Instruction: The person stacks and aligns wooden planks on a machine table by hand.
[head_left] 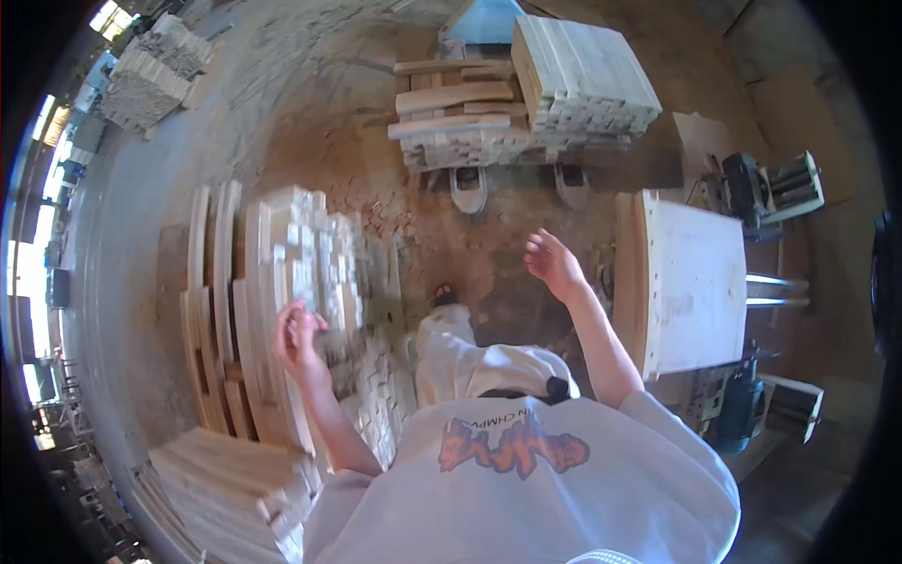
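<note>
My left hand (299,338) hangs over the near side of a stack of light wooden boards (272,235), its fingers loosely bent and the thumb apart, with nothing seen in it. The stack's pale sawn ends face right, toward my legs. My right hand (556,267) is raised over the brown floor in front of me, fingers half curled and nothing in them. To its right stands a machine table (695,287) with a flat whitish top and a wooden front edge.
Ahead, a pallet jack (468,190) sits under a load of planks (456,97) and a neat block of boards (587,70). More boards (221,470) lie at the lower left. Motors (742,404) flank the table's far side. Another wood stack (146,89) stands far left.
</note>
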### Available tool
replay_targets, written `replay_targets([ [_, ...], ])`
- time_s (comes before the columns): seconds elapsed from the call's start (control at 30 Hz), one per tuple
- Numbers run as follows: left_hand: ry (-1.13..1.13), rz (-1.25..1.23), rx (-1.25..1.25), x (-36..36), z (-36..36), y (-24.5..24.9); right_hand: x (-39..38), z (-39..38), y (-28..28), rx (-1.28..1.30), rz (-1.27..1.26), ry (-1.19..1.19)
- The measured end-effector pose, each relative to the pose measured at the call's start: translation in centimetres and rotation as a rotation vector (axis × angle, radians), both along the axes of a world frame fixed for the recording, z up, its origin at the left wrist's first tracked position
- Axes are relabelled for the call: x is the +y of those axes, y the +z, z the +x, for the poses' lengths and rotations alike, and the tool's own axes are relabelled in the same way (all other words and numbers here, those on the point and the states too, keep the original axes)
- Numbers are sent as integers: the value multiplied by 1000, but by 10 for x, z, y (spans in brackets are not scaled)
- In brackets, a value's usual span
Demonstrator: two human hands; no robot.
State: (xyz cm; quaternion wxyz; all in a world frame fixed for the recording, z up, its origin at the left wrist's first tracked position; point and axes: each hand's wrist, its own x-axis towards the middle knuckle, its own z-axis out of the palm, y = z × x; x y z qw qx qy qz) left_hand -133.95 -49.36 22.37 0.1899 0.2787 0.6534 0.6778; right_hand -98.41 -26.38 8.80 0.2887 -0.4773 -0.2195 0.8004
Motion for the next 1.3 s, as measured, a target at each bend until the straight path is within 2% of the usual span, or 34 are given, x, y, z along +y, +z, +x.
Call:
replay_targets([
  [0.07, -106, 69, 16, 79, -35, -6, 41, 15, 3, 130, -77, -220],
  [0.13, -110, -9, -19, 173, -32, 5, 69, 29, -4, 155, -129, -363],
  [0.23, -396, -57, -103, 304, -9, -11, 118, 38, -25, 180, -208, -519],
  [0.3, -600, -217, -16, 382, 19, -30, 165, 43, -62, 227, -239, -506],
  [0.37, -730, -394, 46, 450, 44, -60, 221, 38, -119, 132, -310, -540],
  [0.43, -774, -487, 109, 508, 63, -86, 289, 21, -159, 180, -496, -726],
  [0.47, -842, -555, 176, 543, 73, -100, 322, 14, -192, 252, -536, -742],
  [0.5, -863, -564, 206, 583, 83, -114, 362, 4, -223, 338, -562, -775],
  [0.57, -860, -683, 317, 647, 94, -147, 429, -18, -249, 288, -444, -684],
  [0.6, -845, -664, 136, 681, 105, -170, 455, -26, -266, 307, -447, -739],
  [0.63, -855, -778, 123, 712, 124, -174, 479, -32, -290, 252, -519, -820],
  [0.67, -880, -786, 86, 744, 136, -198, 502, -36, -303, 162, -617, -921],
  [0.7, -880, -809, 36, 775, 152, -221, 519, -37, -338, 67, -649, -908],
  [0.77, -804, -827, -9, 829, 193, -253, 543, -44, -395, 71, -694, -988],
  [0.83, -678, -679, 307, 866, 218, -308, 563, -48, -396, 82, -560, -1126],
  [0.9, -554, -577, 450, 877, 242, -340, 564, -49, -389, 94, -578, -1101],
  [1.07, -541, -471, 510, 850, 242, -355, 550, -58, -352, 69, -493, -1008],
  [1.1, -555, -413, 556, 842, 235, -357, 534, -71, -377, 80, -498, -1073],
  [1.17, -593, -411, 625, 810, 214, -352, 488, -78, -381, 155, -435, -853],
  [1.2, -624, -430, 574, 788, 204, -347, 468, -77, -378, -24, -538, -634],
  [1.27, -702, -581, 447, 732, 181, -349, 444, -71, -388, -283, -528, -242],
  [1.3, -720, -515, 440, 710, 173, -352, 447, -75, -403, -329, -429, -183],
])
